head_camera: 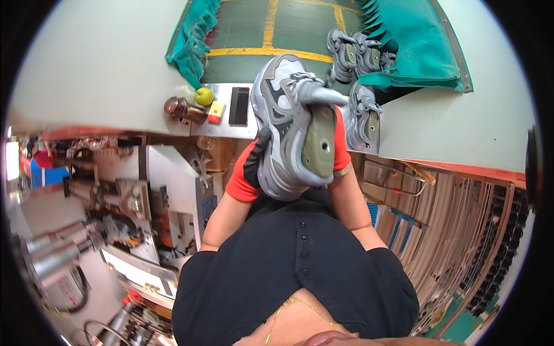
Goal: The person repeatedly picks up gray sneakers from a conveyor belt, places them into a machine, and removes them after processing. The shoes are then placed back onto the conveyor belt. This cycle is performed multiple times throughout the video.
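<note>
A grey and white sneaker [281,116] is held up close before me, its toe pointing away. An olive-green shoe last [318,147] with a dark hole fills its opening. My left hand [251,168], in a red glove with black on the palm side, grips the side of the sole near the heel. Red glove shows on my right hand [342,147] at the shoe's other side, where the sneaker hides most of its fingers. Just to the right, another lasted sneaker [361,116] rests on the metal ledge [220,93].
Several more sneakers [344,56] stand on the green conveyor belt [242,34], beside the right teal curtain [428,52]. On the ledge's left lie a phone [239,106], a small box [216,112], a green fruit [204,96] and a brown bottle [186,110]. Machinery [125,203] stands at left.
</note>
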Demonstrator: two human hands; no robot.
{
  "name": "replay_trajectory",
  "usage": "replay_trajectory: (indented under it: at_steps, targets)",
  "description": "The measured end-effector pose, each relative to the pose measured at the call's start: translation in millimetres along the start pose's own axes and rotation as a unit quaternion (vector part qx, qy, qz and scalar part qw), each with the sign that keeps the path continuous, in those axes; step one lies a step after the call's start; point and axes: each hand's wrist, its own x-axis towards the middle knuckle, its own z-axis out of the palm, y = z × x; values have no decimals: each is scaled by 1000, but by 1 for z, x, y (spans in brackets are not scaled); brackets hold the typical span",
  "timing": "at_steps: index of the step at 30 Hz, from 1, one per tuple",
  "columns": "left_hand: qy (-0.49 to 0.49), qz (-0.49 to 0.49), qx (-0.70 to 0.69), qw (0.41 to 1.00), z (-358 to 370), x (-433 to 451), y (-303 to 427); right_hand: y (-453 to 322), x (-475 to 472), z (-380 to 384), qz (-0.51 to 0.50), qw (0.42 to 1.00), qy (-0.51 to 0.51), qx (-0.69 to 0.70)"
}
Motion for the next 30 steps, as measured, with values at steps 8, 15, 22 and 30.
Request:
replay_trajectory:
  at_steps: [8, 15, 22, 30]
  targets:
    - [127, -116, 62, 983, -57, 131, 34, -8, 64, -20, -9, 977, 8, -213]
    - [124, -134, 86, 980, -81, 206, 22, 22, 125, -57, 104, 972, 108, -183]
    - [131, -168, 181, 960, -103, 278, 54, 9, 255, -120, 39, 954, 143, -262]
    - [454, 57, 366, 810, -319, 299, 134, 78, 390, -236, 38, 775, 182, -604]
